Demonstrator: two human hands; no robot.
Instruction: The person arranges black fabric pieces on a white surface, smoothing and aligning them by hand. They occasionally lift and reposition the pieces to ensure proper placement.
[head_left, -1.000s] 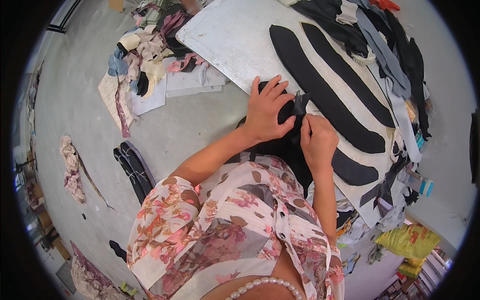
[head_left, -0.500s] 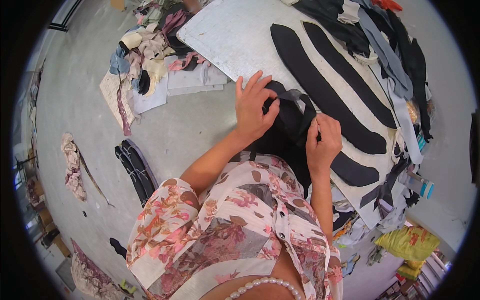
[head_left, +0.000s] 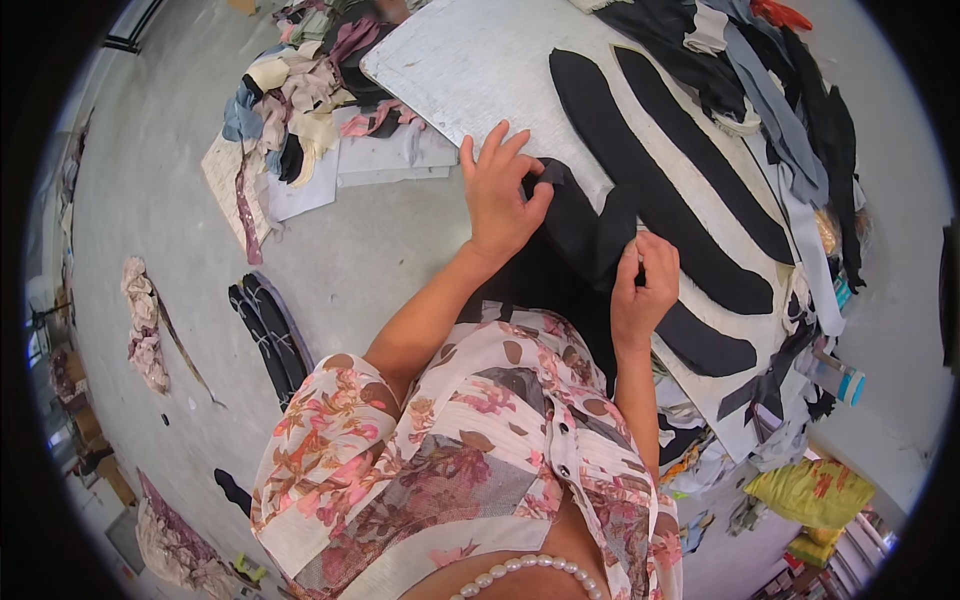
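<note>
Item: folded piece of black fabric (head_left: 585, 225), lying at the near edge of the grey metal-faced worktable (head_left: 470, 60), partly hanging toward your lap.

Your left hand (head_left: 500, 190): fingers spread over the table edge, thumb and forefinger pinching the fabric's upper left corner.

Your right hand (head_left: 645, 280): curled, fingertips nipped onto the fabric's right-hand fold (what lies inside the curled fingers cannot be told).

On the table, beyond the fabric: two long black cut strips with rounded ends (head_left: 680, 170), lying side by side and slanting away to the right; a shorter black oval piece (head_left: 705, 345) just right of your right hand.

Far table edge: heap of dark and grey fabric offcuts (head_left: 780, 100).

Floor, to your left: pile of mixed pale, pink and blue scraps (head_left: 290, 90) beside flat grey sheets (head_left: 390, 160); pair of black sandals (head_left: 265, 335) well apart from the table.
</note>
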